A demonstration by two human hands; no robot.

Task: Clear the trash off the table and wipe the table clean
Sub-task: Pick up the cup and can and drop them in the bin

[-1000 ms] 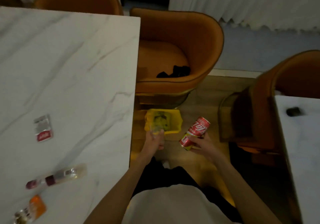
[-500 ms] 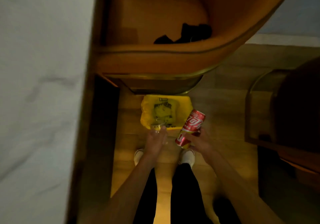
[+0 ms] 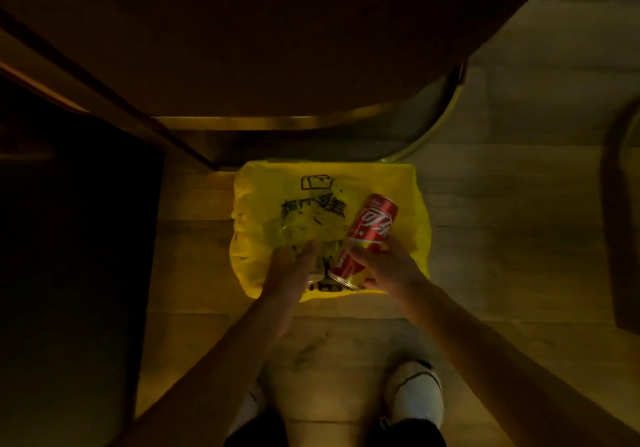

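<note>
Head view: our right hand (image 3: pixel 388 266) holds a red metal can (image 3: pixel 367 235) over the yellow plastic bin bag (image 3: pixel 412 204); our left hand (image 3: pixel 291 270) fingers hold something clear.

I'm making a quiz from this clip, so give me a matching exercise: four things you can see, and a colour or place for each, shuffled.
Things:
1. slim metal drink can
2. plastic-lined trash bin
3. left hand
4. person's shoe

Descriptions:
A. white, on the wooden floor
B. red, gripped by the right hand
C. yellow, with black print
D. over the bin, on something clear

Pairs: 1-B, 2-C, 3-D, 4-A
</note>
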